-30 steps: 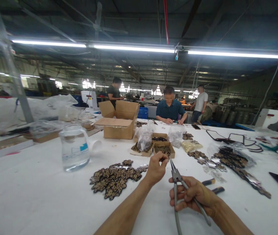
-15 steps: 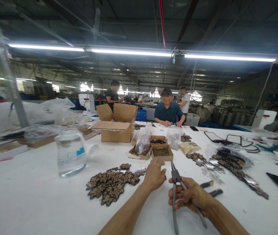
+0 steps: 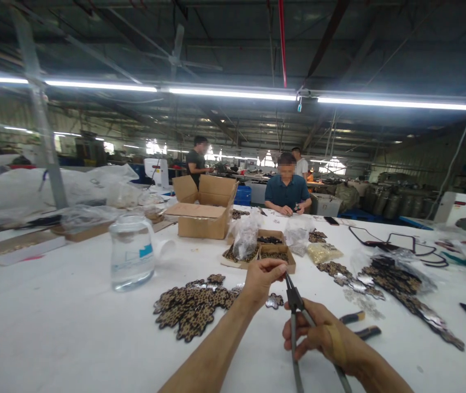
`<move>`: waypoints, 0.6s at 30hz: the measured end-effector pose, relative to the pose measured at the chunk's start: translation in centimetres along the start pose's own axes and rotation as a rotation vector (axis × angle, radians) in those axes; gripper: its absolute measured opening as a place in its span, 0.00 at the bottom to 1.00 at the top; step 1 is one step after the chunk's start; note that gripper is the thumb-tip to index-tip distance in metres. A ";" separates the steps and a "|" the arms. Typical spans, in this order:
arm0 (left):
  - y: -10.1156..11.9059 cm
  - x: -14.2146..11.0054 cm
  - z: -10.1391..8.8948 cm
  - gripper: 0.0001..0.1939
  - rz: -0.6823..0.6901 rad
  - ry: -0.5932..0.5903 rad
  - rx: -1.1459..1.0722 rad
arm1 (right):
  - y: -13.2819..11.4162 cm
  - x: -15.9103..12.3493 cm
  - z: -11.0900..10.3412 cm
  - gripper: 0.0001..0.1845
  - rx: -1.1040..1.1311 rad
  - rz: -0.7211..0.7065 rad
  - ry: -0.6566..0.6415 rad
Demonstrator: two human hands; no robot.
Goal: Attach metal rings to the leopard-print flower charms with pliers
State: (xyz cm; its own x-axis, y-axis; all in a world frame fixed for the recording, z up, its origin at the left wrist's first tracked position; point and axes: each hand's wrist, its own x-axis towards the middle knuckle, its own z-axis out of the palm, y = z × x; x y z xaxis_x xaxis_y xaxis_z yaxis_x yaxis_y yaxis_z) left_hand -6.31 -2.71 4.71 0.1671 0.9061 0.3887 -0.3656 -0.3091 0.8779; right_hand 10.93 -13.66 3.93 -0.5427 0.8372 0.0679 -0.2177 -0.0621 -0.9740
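My left hand is closed in a pinch at the tips of a pair of slim-nosed pliers. What sits between its thumb and finger is too small to make out. My right hand wraps round the grey handles of the pliers, which point up and away from me with the handles spread. Just beyond my left wrist lies a single leopard-print patch with a dark edge. Left of my forearm, a pile of leopard-print patches is spread on the white table.
Small boxes of studs stand ahead, near an open carton. A water jug is at left. Another tool with dark handles lies right of my hand, near more patches. A co-worker sits opposite.
My left hand has risen to the tips of the pliers and its fingers have closed in a pinch. The single patch beyond it now shows. The view has swung slightly left.
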 end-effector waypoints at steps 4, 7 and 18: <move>0.7 0.1 -0.2 0.14 -0.025 0.021 -0.111 | -0.5 0.3 0.6 0.29 -0.179 -0.010 0.039; 0.8 0.0 -0.3 0.14 -0.033 0.028 -0.168 | -0.7 0.5 0.9 0.25 -0.298 0.013 0.092; 0.2 -0.1 -0.2 0.16 -0.034 0.115 -0.252 | 1.1 -0.2 -0.4 0.33 -0.166 0.072 0.051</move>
State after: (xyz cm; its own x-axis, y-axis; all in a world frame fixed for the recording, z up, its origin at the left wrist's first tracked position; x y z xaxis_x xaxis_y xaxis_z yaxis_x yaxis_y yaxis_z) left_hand -6.59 -2.83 4.81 0.0839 0.9461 0.3129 -0.5803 -0.2089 0.7872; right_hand 11.15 -13.68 2.77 -0.5089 0.8607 -0.0105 -0.0409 -0.0363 -0.9985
